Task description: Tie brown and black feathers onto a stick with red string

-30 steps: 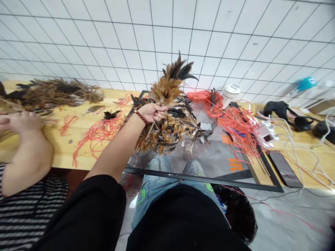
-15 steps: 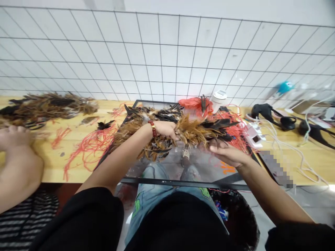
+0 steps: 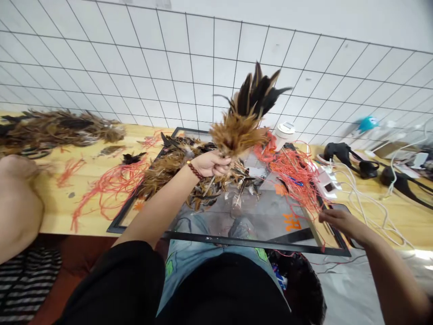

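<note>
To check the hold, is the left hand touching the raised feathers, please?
Touching: the head view shows the left hand gripping the raised feathers by their base.

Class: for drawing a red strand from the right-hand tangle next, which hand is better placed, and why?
Probably the right. The right hand is beside the red strands, though whether it holds one is unclear. The left hand is farther away and closed around the feather bunch.

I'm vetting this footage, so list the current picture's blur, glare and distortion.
Head view: wall grid fans outward, suggesting wide-angle distortion; turquoise object at right looks smeared; feather bundle in the left hand slightly soft; bright patch near the right edge.
</note>
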A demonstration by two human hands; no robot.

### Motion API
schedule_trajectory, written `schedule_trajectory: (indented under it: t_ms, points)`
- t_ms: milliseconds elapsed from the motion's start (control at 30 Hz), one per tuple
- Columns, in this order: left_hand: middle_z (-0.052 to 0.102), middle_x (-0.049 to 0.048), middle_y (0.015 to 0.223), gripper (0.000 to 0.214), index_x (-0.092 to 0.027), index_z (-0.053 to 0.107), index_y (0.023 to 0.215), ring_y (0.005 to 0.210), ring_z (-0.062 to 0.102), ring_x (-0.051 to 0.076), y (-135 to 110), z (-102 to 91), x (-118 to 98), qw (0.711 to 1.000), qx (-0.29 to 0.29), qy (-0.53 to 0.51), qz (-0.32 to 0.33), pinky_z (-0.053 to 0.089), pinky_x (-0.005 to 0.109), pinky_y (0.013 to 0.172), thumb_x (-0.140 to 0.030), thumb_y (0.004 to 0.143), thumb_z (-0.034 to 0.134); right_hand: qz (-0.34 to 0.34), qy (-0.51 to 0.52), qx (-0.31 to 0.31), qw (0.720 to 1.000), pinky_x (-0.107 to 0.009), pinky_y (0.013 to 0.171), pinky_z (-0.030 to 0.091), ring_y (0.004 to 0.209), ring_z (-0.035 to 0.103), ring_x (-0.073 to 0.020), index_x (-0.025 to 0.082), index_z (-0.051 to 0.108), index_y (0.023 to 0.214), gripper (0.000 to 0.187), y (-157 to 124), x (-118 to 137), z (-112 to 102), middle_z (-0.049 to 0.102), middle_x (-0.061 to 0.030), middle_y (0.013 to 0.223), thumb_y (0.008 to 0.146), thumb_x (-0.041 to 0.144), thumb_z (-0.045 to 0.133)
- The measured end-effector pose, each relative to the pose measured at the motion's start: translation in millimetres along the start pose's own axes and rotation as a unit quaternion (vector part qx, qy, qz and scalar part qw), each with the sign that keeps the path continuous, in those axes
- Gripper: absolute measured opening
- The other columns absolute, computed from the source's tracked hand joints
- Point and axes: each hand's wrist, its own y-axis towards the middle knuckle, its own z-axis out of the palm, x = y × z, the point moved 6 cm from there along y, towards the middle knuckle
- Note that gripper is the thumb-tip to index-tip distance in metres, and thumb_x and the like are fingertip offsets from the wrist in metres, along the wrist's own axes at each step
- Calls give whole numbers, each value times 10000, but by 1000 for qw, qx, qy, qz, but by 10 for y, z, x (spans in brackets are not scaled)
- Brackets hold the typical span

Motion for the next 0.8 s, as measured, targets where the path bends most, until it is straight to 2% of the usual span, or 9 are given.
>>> schedule_trajectory:
  t_ms: [67, 167, 233, 267, 333, 367, 433, 500, 800]
  points:
    - [278, -80, 549, 254, -126, 547, 721, 412, 216, 9, 157, 175, 7, 999, 27, -37, 7, 107, 105, 390, -187, 700, 793, 21, 4, 37, 999, -514, 902, 533, 1020, 672, -347, 262, 744, 976, 463, -38, 221, 230, 720, -142, 1105, 775, 658, 611]
    - [249, -92, 550, 242, -128, 539, 736, 407, 195, 6, 334, 424, 126, 997, 59, -48, -13, 112, 99, 383, -172, 730, 777, -32, 112, -33, 993, -502, 1123, 393, 1346, 480, -299, 281, 564, 1332, 596, 108, 960, 516, 529, -98, 1444, 833, 605, 601]
    - [244, -96, 542, 253, -136, 510, 712, 402, 182, 7, 385, 553, 234, 995, 79, -54, -37, 113, 98, 374, -171, 748, 757, -79, 227, -40, 970, -469, 1162, 347, 1357, 464, -260, 286, 496, 1381, 677, 302, 1444, 764, 500, -90, 1464, 796, 578, 673]
    - [243, -97, 538, 261, -137, 495, 697, 401, 176, 7, 387, 593, 282, 994, 82, -58, -50, 113, 98, 369, -170, 755, 747, -94, 295, -10, 951, -434, 1125, 397, 1285, 523, -242, 277, 527, 1333, 686, 405, 1627, 908, 551, -88, 1398, 745, 565, 732]
    - [272, -88, 548, 236, -127, 497, 698, 408, 183, 5, 349, 612, 340, 993, 74, -76, -61, 122, 94, 364, -159, 766, 720, -70, 409, 92, 905, -327, 878, 545, 912, 645, -161, 237, 618, 1143, 571, 568, 1815, 1197, 675, -51, 1043, 685, 525, 798]
    - [305, -75, 567, 199, -115, 510, 715, 416, 202, 5, 312, 600, 352, 992, 67, -92, -60, 135, 92, 365, -145, 766, 700, -38, 456, 139, 878, -262, 676, 546, 668, 589, -108, 214, 637, 1029, 495, 615, 1823, 1309, 637, -4, 801, 676, 517, 806]
    - [371, -40, 626, 128, -96, 527, 741, 439, 256, 9, 215, 562, 361, 987, 60, -140, -60, 173, 96, 367, -120, 744, 653, 32, 522, 183, 833, -178, 391, 328, 397, 288, -38, 187, 613, 856, 411, 664, 1715, 1427, 368, 93, 513, 692, 517, 793]
    - [412, -7, 679, 93, -89, 527, 744, 460, 300, 20, 124, 527, 374, 977, 58, -192, -66, 207, 110, 366, -121, 705, 605, 67, 558, 166, 811, -166, 349, 144, 376, 111, -21, 178, 581, 786, 397, 688, 1555, 1423, 198, 128, 472, 695, 503, 789]
    - [523, 56, 739, 118, -92, 540, 764, 509, 345, 48, 107, 445, 449, 978, -28, -207, -13, 256, 136, 420, -92, 647, 523, 89, 552, 47, 828, -171, 360, 101, 366, 121, -12, 165, 594, 764, 447, 605, 1371, 1257, 204, 135, 448, 593, 491, 849]
